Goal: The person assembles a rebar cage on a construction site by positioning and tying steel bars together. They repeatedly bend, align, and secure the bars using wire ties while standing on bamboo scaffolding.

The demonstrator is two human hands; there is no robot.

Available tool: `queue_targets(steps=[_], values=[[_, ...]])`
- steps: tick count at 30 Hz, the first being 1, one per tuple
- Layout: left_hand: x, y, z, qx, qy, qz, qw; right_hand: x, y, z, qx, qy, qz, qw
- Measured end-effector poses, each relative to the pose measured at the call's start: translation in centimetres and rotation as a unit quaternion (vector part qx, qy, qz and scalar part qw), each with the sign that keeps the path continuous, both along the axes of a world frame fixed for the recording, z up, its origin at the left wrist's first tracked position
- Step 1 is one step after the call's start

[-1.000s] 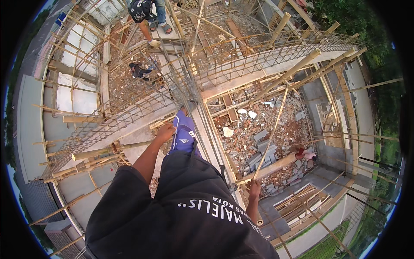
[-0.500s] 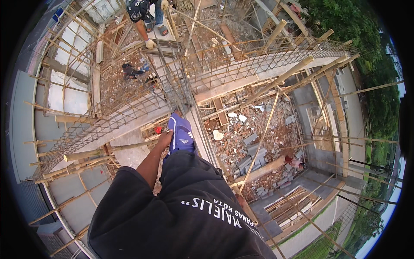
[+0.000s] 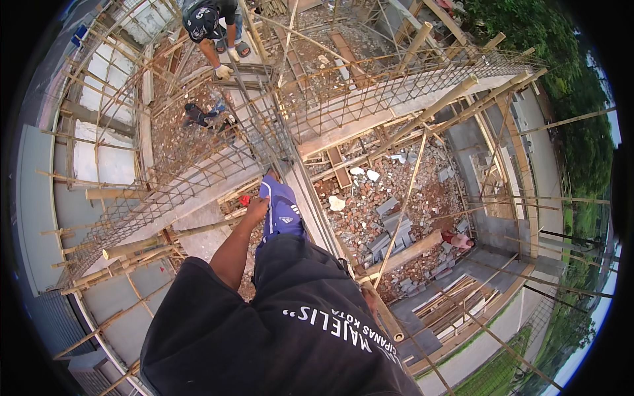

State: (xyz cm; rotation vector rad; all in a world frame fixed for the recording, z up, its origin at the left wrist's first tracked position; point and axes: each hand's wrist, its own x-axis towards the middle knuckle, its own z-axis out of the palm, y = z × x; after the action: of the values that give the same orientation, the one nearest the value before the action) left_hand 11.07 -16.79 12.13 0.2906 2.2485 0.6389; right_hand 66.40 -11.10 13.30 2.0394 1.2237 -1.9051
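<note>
While I stand high on the rebar cage [image 3: 290, 142], my left hand [image 3: 256, 210] rests at my blue shoe [image 3: 281, 208], grip unclear; my right hand [image 3: 368, 300] seems wrapped on a bamboo pole [image 3: 396, 224] at four o'clock. Cage steel looks assembled, concrete not yet poured
</note>
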Motion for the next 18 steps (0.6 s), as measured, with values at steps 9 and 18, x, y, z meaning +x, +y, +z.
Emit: queue_targets(steps=[9,18], values=[[1.1,-1.9,-2.4,0.000,-0.004,0.008,1.000,-1.0,1.1,2.7,-0.051,-0.038,-0.085,0.994],[1.4,-2.0,-1.8,-0.027,-0.011,-0.012,0.999,-0.1,2.3,0.8,-0.064,-0.012,-0.105,0.992]])
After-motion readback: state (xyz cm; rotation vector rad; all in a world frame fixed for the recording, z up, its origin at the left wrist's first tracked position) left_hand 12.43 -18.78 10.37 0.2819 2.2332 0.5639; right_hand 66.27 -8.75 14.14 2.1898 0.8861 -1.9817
